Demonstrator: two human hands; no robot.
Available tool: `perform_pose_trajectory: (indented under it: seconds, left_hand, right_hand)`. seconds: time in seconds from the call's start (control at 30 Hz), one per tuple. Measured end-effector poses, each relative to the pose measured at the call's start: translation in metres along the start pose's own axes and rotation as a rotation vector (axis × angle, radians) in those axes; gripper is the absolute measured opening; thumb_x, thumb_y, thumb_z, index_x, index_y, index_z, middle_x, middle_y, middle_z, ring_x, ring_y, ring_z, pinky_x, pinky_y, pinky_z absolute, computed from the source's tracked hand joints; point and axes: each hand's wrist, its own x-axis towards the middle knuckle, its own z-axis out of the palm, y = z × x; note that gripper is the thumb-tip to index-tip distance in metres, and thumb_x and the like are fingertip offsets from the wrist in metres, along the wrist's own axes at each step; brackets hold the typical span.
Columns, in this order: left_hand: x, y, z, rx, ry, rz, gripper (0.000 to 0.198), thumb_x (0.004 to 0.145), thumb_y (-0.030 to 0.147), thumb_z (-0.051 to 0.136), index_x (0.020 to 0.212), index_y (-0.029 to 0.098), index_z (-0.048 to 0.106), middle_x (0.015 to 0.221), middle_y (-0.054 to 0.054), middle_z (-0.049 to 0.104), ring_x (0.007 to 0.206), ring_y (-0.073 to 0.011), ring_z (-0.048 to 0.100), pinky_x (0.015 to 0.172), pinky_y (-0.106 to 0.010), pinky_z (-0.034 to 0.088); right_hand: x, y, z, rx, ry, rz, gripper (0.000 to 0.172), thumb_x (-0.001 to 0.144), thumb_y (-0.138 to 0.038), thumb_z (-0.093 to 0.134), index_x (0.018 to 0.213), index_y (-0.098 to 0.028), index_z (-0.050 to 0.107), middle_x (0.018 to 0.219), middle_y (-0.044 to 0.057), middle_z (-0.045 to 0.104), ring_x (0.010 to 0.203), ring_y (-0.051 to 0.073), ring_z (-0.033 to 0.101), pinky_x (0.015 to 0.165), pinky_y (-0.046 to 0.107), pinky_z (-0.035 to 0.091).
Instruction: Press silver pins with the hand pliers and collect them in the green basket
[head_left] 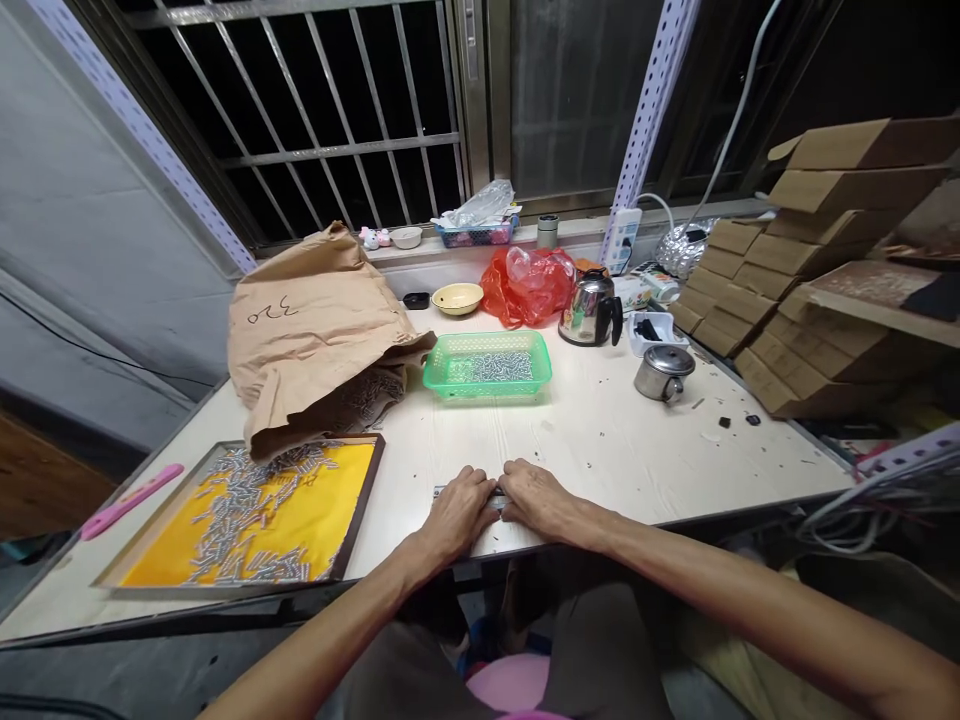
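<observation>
My left hand (pixel 459 508) and my right hand (pixel 536 497) meet near the front edge of the table, fingers bent and closed. Between them shows part of a narrow silvery metal strip (pixel 497 501), mostly covered by the fingers. One end of it sticks out past my left hand. Beyond the hands stands a green plastic basket (pixel 487 393) with many small metal pins (pixel 504 367) in it. To the left, a shallow tray (pixel 358 510) lined in yellow bears loose pins of the same look.
A large brown paper bag (pixel 315 335) leans over the tray's back edge. A pink-handled tool (pixel 133 500) lies at far left. Behind are a yellow bowl (pixel 457 299), a red plastic bag (pixel 525 285) and a kettle (pixel 589 310). A lidded metal cup (pixel 664 373) and stacked cardboard boxes (pixel 810 270) stand right.
</observation>
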Motion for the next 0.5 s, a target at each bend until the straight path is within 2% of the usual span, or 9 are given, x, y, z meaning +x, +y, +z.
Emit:
perform_pose_trajectory:
  seconds: [0.13,0.27,0.4,0.5]
  left_hand:
    - [0.003,0.002,0.001,-0.014,0.013,-0.032,0.015,0.087,0.026,0.050,0.081,0.016,0.059,0.084,-0.006,0.057,0.086,-0.0203,0.049,0.074,-0.032,0.042]
    - [0.004,0.001,0.000,0.000,0.025,-0.029,0.017,0.088,0.027,0.048,0.086,0.016,0.060,0.087,-0.007,0.058,0.089,-0.0211,0.050,0.078,-0.033,0.043]
    - [-0.008,0.004,0.012,-0.012,0.126,-0.051,0.023,0.087,0.025,0.049,0.106,0.015,0.057,0.110,-0.011,0.058,0.106,-0.0244,0.050,0.090,-0.040,0.043]
    - [-0.024,0.015,0.035,-0.008,0.242,-0.011,0.032,0.088,0.018,0.045,0.119,0.015,0.051,0.129,-0.013,0.050,0.124,-0.0262,0.040,0.101,-0.044,0.038]
  right_hand:
    - [0.004,-0.002,0.003,-0.021,-0.003,0.002,0.020,0.086,-0.029,0.054,0.092,-0.013,0.065,0.094,0.010,0.063,0.093,0.022,0.056,0.078,0.028,0.041]
    - [0.000,0.002,0.005,-0.028,0.027,-0.005,0.024,0.088,-0.033,0.051,0.093,-0.014,0.065,0.093,0.009,0.062,0.093,0.021,0.056,0.078,0.028,0.040]
    - [-0.004,0.018,0.002,0.066,0.090,-0.126,0.029,0.083,-0.041,0.058,0.096,-0.016,0.064,0.095,0.008,0.060,0.093,0.020,0.053,0.078,0.026,0.039]
    - [0.001,0.031,0.001,0.093,0.111,-0.147,0.022,0.089,-0.034,0.051,0.095,-0.017,0.063,0.091,0.005,0.061,0.090,0.016,0.054,0.077,0.024,0.037]
